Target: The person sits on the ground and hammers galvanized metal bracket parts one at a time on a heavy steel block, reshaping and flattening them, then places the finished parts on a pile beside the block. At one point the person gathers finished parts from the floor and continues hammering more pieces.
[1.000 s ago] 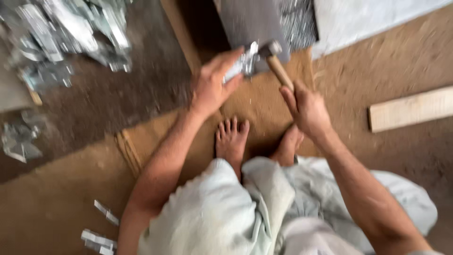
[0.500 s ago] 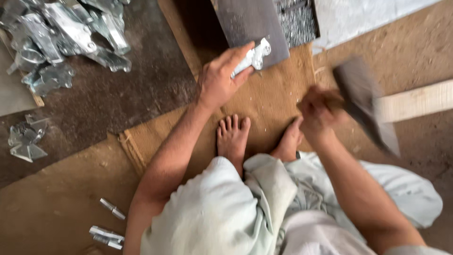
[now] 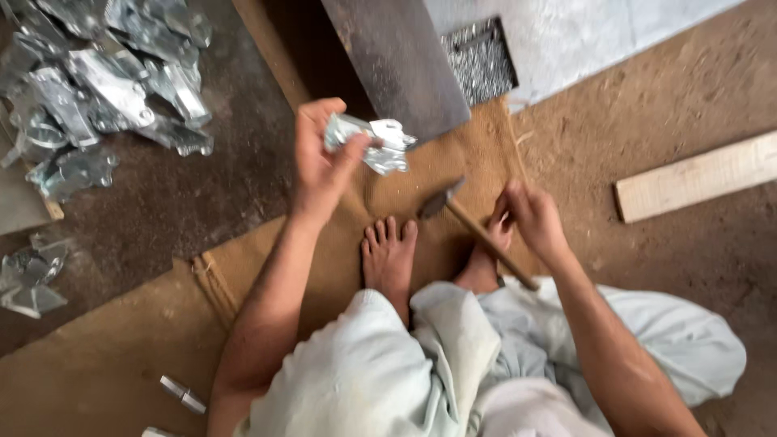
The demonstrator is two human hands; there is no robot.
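My left hand (image 3: 320, 158) holds a crumpled shiny metal piece (image 3: 376, 146) lifted above the brown sackcloth mat (image 3: 340, 251). My right hand (image 3: 530, 218) grips the wooden handle of a hammer (image 3: 477, 231); its dark head points left and low, close to my bare feet (image 3: 390, 255). A dark flat metal plate (image 3: 401, 65) lies just beyond the lifted piece. I sit on the ground in pale cloth trousers.
A heap of flattened shiny metal scraps (image 3: 105, 81) lies at the upper left, more scraps (image 3: 28, 279) at the left edge. A tray of small nails (image 3: 479, 58) sits behind the plate. A wooden plank (image 3: 696, 174) lies right. Small metal bits (image 3: 182, 395) rest bottom left.
The hammer struck the piece on the plate, swung up to the right, and now hangs low near my feet. My left hand has lifted the metal piece off the plate.
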